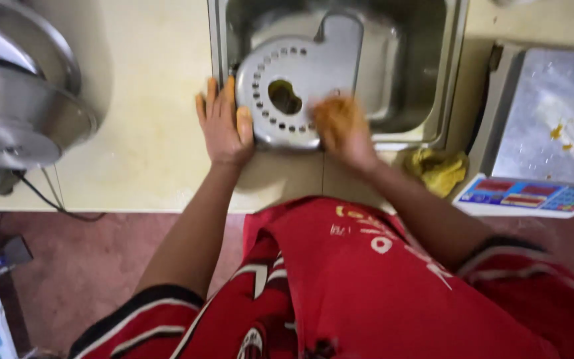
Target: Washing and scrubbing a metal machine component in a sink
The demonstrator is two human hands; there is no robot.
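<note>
Left hand (224,126) grips rim of round perforated steel plate (293,90) at sink (453,73) front edge; right hand (341,126) blurred on plate, grip unclear. Cream tabletop (147,113) leftward.

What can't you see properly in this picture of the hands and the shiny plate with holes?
- Right hand, head view: motion blur smears it, so the fingers and anything under them cannot be told.
- Perforated metal plate: its near right edge is hidden by that hand.
- Left hand: the fingertips curl over the plate's rim.
- Sink: the far part is cut off by the top edge.
- Weighing scale: its keys are too small to make out.
</note>
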